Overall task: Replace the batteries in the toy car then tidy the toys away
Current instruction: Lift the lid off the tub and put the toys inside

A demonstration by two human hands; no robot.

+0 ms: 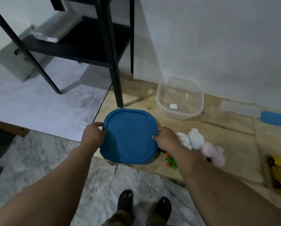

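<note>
blue plastic lid [130, 136] held level, left hand [93, 133] and right hand [166, 137] each with a grip closed on opposite rims. best kept flat and steady over the floor toys [196, 139].

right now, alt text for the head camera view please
Both hands, left hand and right hand, grip opposite edges of a blue lid above the floor. Beyond sit an empty clear tub, soft toys and a gold toy car.
</note>
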